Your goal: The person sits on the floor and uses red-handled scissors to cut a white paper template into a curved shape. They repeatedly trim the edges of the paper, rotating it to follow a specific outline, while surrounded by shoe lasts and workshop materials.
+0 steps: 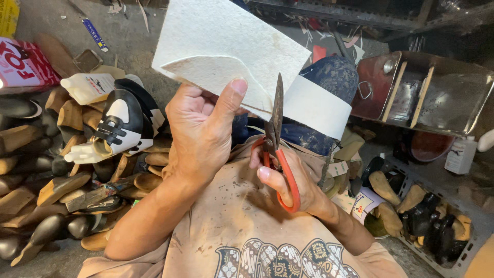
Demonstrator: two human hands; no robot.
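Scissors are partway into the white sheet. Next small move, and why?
Probably close the scissors and push the cut a little further up. The blades sit at the lower edge of the white sheet, where a curved flap is already folded down under the left hand's thumb. The right hand is in the orange handles, and most of the sheet above the blades looks uncut.

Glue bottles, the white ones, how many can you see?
3. One bottle lies at left atop the pile of wooden shoe forms; a second lies just below it by the black-and-white shoe; a third stands at right. More may be hidden.
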